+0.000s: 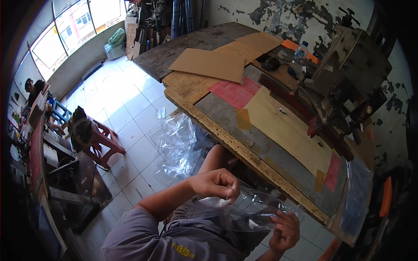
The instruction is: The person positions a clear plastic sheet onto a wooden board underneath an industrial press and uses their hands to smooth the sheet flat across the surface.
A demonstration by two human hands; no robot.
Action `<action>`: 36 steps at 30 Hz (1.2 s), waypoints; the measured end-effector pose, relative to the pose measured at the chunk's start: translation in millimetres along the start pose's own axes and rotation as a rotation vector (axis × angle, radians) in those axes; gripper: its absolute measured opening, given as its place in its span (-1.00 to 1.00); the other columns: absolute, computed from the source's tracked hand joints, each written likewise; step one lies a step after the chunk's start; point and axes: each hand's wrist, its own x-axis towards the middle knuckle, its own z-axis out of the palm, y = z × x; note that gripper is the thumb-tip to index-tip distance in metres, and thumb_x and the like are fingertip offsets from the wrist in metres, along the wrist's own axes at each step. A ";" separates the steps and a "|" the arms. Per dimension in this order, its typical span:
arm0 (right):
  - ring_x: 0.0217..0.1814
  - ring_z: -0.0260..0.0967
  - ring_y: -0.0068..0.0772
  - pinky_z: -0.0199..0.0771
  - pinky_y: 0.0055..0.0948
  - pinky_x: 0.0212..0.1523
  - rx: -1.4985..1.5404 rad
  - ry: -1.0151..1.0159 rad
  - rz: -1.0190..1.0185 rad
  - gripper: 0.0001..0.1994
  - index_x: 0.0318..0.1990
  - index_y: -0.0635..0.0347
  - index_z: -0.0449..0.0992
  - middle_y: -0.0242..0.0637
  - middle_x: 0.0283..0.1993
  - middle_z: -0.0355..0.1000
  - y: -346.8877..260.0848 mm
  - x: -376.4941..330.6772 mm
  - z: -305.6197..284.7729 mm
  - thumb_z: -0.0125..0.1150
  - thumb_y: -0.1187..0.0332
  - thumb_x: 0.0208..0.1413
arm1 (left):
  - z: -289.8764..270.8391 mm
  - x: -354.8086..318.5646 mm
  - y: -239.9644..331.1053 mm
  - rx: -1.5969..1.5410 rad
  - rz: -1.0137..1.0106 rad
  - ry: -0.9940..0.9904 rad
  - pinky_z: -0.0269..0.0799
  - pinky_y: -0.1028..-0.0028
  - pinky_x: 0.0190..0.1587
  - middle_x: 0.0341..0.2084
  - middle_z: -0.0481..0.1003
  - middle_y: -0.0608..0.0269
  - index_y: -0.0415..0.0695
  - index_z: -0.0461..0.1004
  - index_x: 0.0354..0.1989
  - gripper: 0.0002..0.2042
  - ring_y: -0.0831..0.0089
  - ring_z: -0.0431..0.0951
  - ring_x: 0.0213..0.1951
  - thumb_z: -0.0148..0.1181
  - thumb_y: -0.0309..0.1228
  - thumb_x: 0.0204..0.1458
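Clear plastic film (pixel 248 214) — gripped by both hands (pixel 216 185) (pixel 286 229), spread between them.

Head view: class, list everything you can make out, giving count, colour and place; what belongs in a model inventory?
Clear film: at least 1, colourless, between the hands
Plastic heap: 1, colourless, floor beside the table
Worktable: 1, grey with wooden edge, centre right
Loose board: 1, brown, on its far part
Long sheet: 1, yellowish, on its surface
Machine: 1, dark with red bar, upper right
Bottle: 1, clear, beside the machine
Stool: 1, red, left floor
Other person: 1, dark clothing, far left
Small clutter: uncountable
Left hand: 1, bare, holding film
Right hand: 1, bare, at film's right side
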 end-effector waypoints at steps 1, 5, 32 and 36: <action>-0.12 0.66 -0.08 0.45 -0.06 0.15 0.000 0.016 -0.010 -0.88 -0.25 0.06 0.41 -0.24 -0.31 0.65 -2.4 -0.1 -1.9 0.16 0.28 0.34 | 0.1 4.2 6.3 0.049 -0.007 0.006 0.28 0.46 -0.30 -0.51 0.46 0.27 -0.29 0.46 -0.31 -0.68 0.48 0.43 -0.42 0.15 -0.23 0.32; -0.13 0.67 -0.16 0.52 -0.15 0.08 -0.034 0.029 -0.023 -0.94 -0.25 0.05 0.44 -0.27 -0.28 0.66 -7.1 -1.5 -13.6 0.20 0.40 0.27 | -6.6 18.0 14.1 -0.013 -0.085 -0.023 0.16 0.62 -0.51 -0.55 0.42 0.37 -0.39 0.53 -0.20 -0.68 0.71 0.34 -0.55 0.13 -0.28 0.33; -0.10 0.64 -0.14 0.64 -0.33 -0.09 0.115 0.004 0.208 -0.84 -0.24 0.31 0.58 -0.09 -0.25 0.60 16.4 9.5 -56.6 0.29 0.71 0.04 | 13.1 85.3 5.9 0.482 -0.063 0.108 0.52 0.56 -0.16 -0.14 0.62 0.18 -0.28 0.49 0.04 -0.71 0.53 0.64 -0.21 -0.03 -0.31 0.41; -0.03 0.62 -0.07 0.63 -0.26 -0.03 0.112 0.096 0.228 -0.80 -0.20 0.29 0.58 -0.10 -0.16 0.58 16.7 2.2 -46.7 0.29 0.69 0.02 | 18.7 81.0 1.4 0.251 -0.168 0.185 0.62 0.46 -0.26 -0.20 0.65 -0.06 -0.21 0.47 -0.12 -0.75 0.32 0.71 -0.23 -0.06 -0.28 0.41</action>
